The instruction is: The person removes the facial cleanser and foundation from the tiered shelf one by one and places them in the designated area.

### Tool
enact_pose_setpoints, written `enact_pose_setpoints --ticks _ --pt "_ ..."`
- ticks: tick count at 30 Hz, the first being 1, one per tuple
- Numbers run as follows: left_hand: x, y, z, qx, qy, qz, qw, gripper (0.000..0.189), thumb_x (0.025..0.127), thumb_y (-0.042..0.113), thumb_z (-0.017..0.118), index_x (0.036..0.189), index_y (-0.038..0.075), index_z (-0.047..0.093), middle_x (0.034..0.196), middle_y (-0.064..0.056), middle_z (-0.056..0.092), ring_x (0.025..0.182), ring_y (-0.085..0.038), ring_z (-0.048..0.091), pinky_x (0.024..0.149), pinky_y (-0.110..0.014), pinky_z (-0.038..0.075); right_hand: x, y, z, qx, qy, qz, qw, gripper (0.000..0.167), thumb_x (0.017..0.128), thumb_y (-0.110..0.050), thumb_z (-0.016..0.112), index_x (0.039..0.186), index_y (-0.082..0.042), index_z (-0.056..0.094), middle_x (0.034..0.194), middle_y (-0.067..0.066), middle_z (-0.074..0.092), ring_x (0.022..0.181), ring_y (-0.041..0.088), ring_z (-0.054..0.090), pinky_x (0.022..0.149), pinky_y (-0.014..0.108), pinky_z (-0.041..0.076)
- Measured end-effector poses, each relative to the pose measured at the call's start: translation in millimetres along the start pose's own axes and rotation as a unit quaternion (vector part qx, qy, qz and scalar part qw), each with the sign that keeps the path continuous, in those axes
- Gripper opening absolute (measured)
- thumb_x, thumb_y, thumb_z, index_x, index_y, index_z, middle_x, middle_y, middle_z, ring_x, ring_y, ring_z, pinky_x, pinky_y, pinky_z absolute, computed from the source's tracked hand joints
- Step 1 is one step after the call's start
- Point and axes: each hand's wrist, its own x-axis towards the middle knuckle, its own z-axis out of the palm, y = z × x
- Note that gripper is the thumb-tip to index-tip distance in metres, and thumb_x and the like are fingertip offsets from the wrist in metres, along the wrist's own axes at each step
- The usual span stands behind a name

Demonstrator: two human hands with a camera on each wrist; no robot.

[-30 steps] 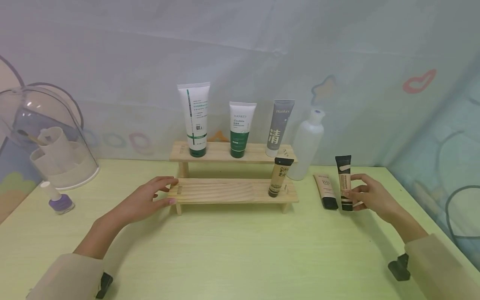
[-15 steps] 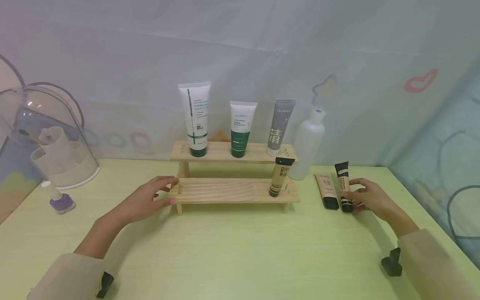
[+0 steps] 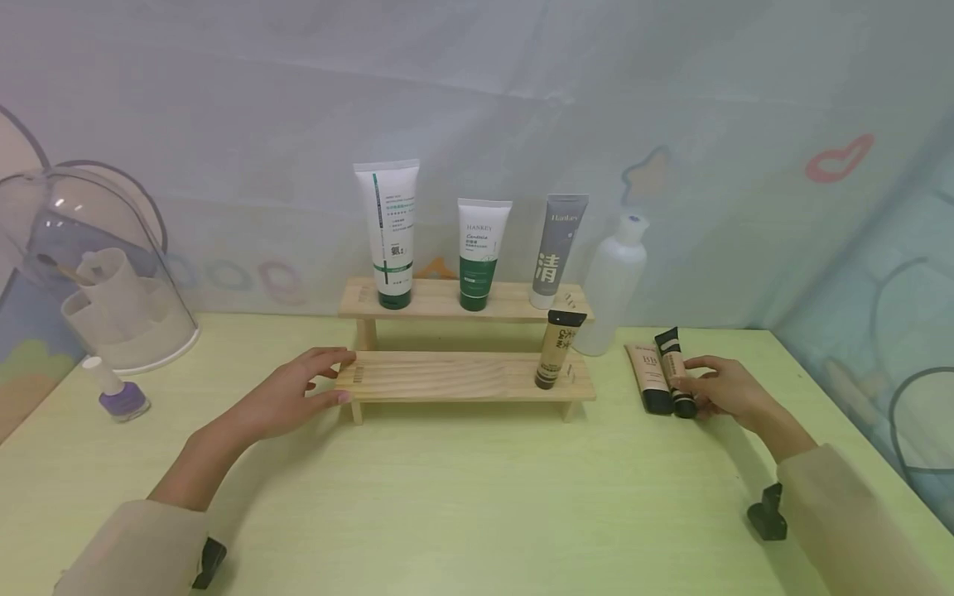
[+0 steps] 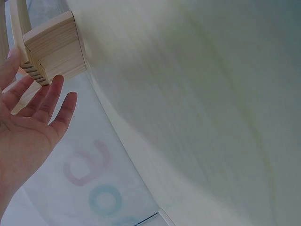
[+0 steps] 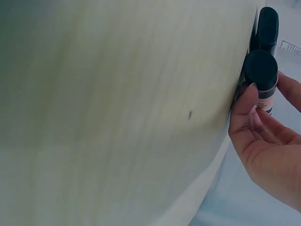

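My left hand (image 3: 294, 396) holds the left end of a two-tier wooden display rack (image 3: 432, 379), thumb at the front corner of the lower tier and fingertips at the back. The left wrist view shows the fingers (image 4: 55, 92) around the board's end. At the table's right, my right hand (image 3: 734, 393) pinches a slim beige tube with black ends (image 3: 673, 364), cap toward me. This tube lies tilted against a flat BB cream tube (image 3: 647, 372). In the right wrist view its round black cap (image 5: 261, 67) sits beside the other tube's cap (image 5: 268, 26).
A small gold-and-black tube (image 3: 555, 352) stands on the lower tier. Three larger tubes, including a grey one (image 3: 557, 248), stand on the upper tier. A white bottle (image 3: 613, 285) is behind the rack. Nail polish (image 3: 122, 399) and a clear domed holder (image 3: 122, 306) are at left.
My right hand has moved left and lowered the slim tube from nearly upright to leaning beside the BB cream tube. My left hand has stayed at the rack's end.
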Motion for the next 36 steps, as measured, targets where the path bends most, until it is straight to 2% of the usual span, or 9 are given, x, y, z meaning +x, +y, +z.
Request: enact_pose_setpoints --ticks 11,21,28,36 --pt "0.7 3.8 -2.4 0.002 -0.001 -0.003 1.0 0.055 0.09 0.022 0.059 0.134 -0.004 0.039 0.133 -0.024 0.038 0.113 -0.039 0.045 0.09 -0.056 0.038 0.2 -3.6 1.5 -0.012 0.006 -0.014 0.9998 0.065 0.092 -0.024 0.057 0.135 0.012 0.026 0.1 0.018 0.056 0.069 0.016 0.055 0.061 0.031 0.053" --pt "1.3 2.5 -1.0 0.002 -0.002 -0.002 1.0 0.053 0.09 0.019 0.059 0.134 -0.003 0.039 0.134 -0.024 0.037 0.113 -0.039 0.045 0.09 -0.055 0.039 -2.0 -1.2 0.9 -0.021 0.007 -0.014 0.9997 0.067 0.091 -0.027 0.058 0.136 0.011 0.025 0.102 0.019 0.054 0.072 0.017 0.052 0.063 0.032 0.052" --pt "0.8 3.6 -1.2 0.002 -0.002 -0.004 1.0 0.052 0.091 0.02 0.058 0.134 -0.003 0.04 0.134 -0.024 0.037 0.113 -0.039 0.045 0.09 -0.055 0.039 -3.5 0.3 0.8 -0.018 0.008 -0.031 0.9993 0.062 0.091 -0.018 0.058 0.135 0.013 0.026 0.11 0.029 0.05 0.07 0.015 0.051 0.062 0.031 0.052" --pt "0.1 3.3 -0.7 0.0 0.0 -0.001 1.0 0.052 0.091 0.019 0.058 0.134 -0.003 0.04 0.133 -0.024 0.038 0.112 -0.039 0.045 0.09 -0.055 0.039 -3.7 -0.8 1.9 -0.011 0.003 -0.041 0.9991 0.061 0.091 -0.017 0.057 0.135 0.014 0.026 0.102 0.021 0.053 0.069 0.016 0.052 0.062 0.031 0.051"
